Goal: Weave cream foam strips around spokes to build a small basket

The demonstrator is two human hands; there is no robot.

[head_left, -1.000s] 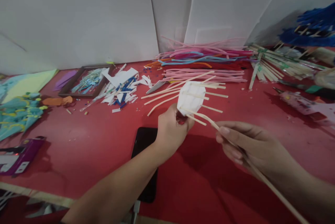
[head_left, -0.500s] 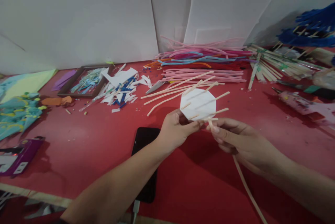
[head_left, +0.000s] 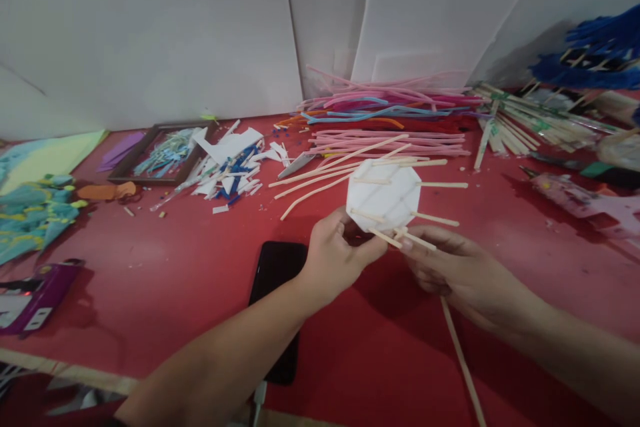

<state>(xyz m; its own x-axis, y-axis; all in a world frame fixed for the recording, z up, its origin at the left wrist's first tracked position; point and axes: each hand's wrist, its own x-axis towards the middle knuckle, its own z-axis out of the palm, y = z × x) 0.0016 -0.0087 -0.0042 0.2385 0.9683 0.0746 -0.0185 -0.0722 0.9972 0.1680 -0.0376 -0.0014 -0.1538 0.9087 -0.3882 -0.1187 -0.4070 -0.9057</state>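
A white octagonal piece (head_left: 387,197) with several short cream sticks standing out around its edge is held above the red table. My left hand (head_left: 340,250) grips its lower left side, thumb at the lower edge. At the lower right edge, the fingers of my right hand (head_left: 445,257) are pinched on a long cream strip (head_left: 463,354). The strip's end lies by the sticks, and its length hangs below my right hand toward the front. More cream strips (head_left: 313,197) lie on the table behind the piece.
A black phone (head_left: 280,270) lies under my left forearm. Pink strips (head_left: 390,142) and a brown frame (head_left: 160,180) with scraps are at the back. A pink glue gun (head_left: 575,204) lies right, a purple device (head_left: 50,297) left.
The white piece has turned and tilted, so its sticks now point more to the right and downward. The hanging strip has swung slightly left. Both hands keep their hold.
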